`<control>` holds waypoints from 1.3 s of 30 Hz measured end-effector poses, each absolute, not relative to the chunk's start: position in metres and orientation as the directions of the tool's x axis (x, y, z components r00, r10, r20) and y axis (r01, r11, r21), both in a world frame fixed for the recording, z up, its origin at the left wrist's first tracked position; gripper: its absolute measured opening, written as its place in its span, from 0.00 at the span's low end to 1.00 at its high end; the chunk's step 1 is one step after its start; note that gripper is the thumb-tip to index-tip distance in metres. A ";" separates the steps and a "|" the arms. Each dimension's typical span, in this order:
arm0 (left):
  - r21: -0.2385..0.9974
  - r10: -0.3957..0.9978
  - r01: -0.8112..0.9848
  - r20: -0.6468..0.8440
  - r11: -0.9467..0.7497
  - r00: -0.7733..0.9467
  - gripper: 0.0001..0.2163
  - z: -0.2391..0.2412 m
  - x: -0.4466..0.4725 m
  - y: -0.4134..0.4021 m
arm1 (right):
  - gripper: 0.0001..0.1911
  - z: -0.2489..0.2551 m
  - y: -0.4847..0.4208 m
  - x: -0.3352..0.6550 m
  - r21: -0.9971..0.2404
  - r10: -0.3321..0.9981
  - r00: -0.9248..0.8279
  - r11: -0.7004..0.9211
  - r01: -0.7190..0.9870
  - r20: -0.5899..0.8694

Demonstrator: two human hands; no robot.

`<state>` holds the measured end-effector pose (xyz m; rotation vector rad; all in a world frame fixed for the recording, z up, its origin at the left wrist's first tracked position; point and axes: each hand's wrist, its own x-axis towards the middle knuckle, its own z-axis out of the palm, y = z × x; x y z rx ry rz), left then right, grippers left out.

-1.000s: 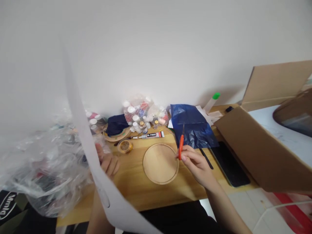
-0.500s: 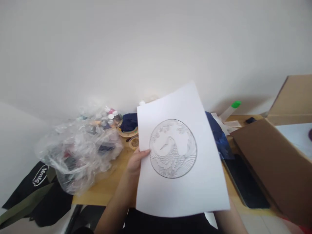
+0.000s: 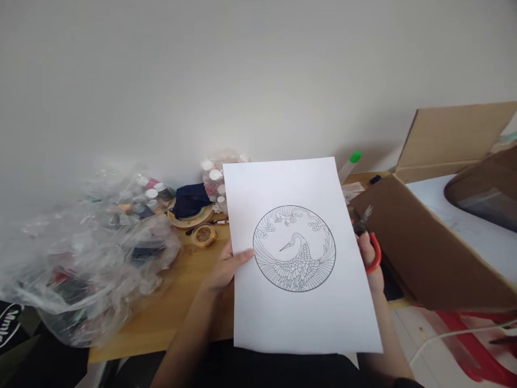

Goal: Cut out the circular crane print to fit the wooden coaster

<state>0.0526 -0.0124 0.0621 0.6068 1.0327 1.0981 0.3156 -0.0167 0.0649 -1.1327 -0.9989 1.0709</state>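
Note:
A white sheet of paper (image 3: 274, 318) with a crane line drawing inside a circle is upright in front of me. My left hand (image 3: 232, 264) pinches its left edge, with the thumb across the front. At the right edge, my right hand (image 3: 374, 269) is closed around a small pair of pliers (image 3: 375, 253) with red curved handles. Their metal jaws point up beside the sheet. Part of this hand is behind the paper, so I cannot tell whether it also grips the sheet.
Clear plastic bags (image 3: 133, 269) heap up on the left of the wooden table (image 3: 189, 302). Behind lie a dark blue cloth (image 3: 191, 199), a gold wire spool (image 3: 204, 235) and white-capped bottles (image 3: 215, 175). An open cardboard box (image 3: 428, 253) stands right; a red stool (image 3: 472, 350) is below.
The paper has straightened from a tilt and come down slightly. My right hand with the red-handled pliers has come into view at its right edge. The view has shifted right.

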 end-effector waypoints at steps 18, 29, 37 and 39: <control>0.897 0.954 -0.332 -0.295 0.293 0.046 0.31 0.080 0.031 -0.009 | 0.14 0.079 -0.007 0.311 -0.978 0.945 0.327 0.089 -0.188 0.023; 0.926 0.900 -0.079 -0.336 0.370 0.279 0.19 0.072 0.004 0.029 | 0.10 0.110 0.028 0.312 -0.972 0.966 0.131 0.213 0.102 0.225; 0.966 0.966 0.256 -0.090 0.026 0.242 0.12 0.106 0.031 0.036 | 0.05 0.119 0.057 0.330 -0.893 0.923 0.012 0.369 0.260 0.385; 0.954 0.979 0.286 0.031 -0.089 0.200 0.16 0.110 0.035 0.034 | 0.04 0.118 0.062 0.333 -0.884 0.913 0.022 0.388 0.260 0.407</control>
